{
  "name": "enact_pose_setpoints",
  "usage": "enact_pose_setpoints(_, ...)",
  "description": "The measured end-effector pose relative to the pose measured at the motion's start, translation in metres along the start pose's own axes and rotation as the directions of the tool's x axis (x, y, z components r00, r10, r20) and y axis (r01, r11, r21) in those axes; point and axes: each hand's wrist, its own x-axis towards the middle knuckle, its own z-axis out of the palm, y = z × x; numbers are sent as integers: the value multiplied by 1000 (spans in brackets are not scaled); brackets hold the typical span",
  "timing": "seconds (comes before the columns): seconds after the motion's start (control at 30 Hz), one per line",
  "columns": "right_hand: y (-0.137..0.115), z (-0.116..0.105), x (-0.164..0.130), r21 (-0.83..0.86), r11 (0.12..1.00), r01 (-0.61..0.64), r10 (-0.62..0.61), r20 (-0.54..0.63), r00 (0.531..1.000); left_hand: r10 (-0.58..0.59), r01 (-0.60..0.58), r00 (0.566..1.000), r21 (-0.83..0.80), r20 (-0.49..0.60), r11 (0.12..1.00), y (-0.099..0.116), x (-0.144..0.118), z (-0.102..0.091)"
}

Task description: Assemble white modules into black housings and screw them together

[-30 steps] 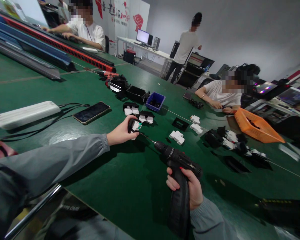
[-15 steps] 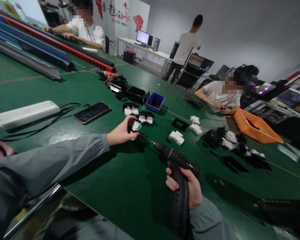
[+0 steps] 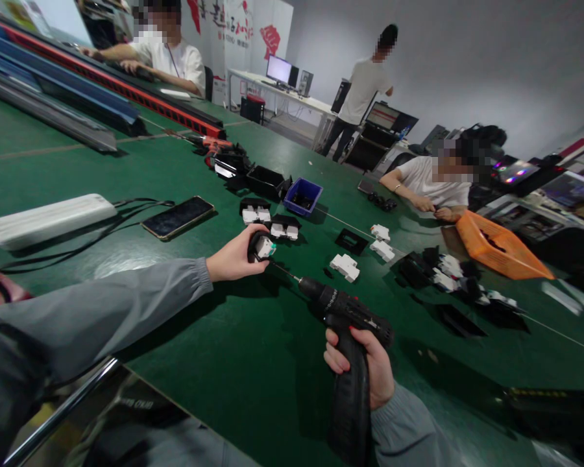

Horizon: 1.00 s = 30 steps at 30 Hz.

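Left hand (image 3: pixel 233 259) seemingly tilted socket (image 3: pixel 261 247).

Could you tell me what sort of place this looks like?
Probably an assembly workshop: the right hand grips a drill, the left hand holds a small part, and more parts lie on a green table.

Phone (image 3: pixel 178 218) lies left of blue bin (image 3: pixel 302 196).
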Motion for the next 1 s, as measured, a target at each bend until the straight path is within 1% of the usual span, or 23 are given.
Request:
enact_pose_setpoints(0.17, 2, -3, 0, -14, 1000, -23, 23, 4, 1000, -6, 6, 1000, -1, 14, 1000, 0, -1, -1)
enact_pose_setpoints(0.33, 1, -3, 1, 3, 1000, -14, 14, -8, 1000, -10, 10, 1000, -3, 13, 1000, 0, -1, -1)
enact_pose_setpoints(0.53, 1, -2, 1, -18, 1000, 3, -4, -6, 1000, -11, 11, 1000, -4, 12, 1000, -2, 0, -1)
enact_pose_setpoints(0.73, 6, -11, 1, -42, 999, 9, -7, 54, 998, -57, 56, 998, 17, 16, 998, -3, 1, 1)
enact_pose_setpoints(0.83, 5, -8, 0, -64, 998, -10, 15, 83, 996, -55, 54, 998, 35, 16, 998, -1, 1, 1)
enact_pose_setpoints(1.0, 2, 0, 0, -86, 996, -19, 25, 75, 997, -57, 55, 998, 66, 21, 996, 1, -1, 1)
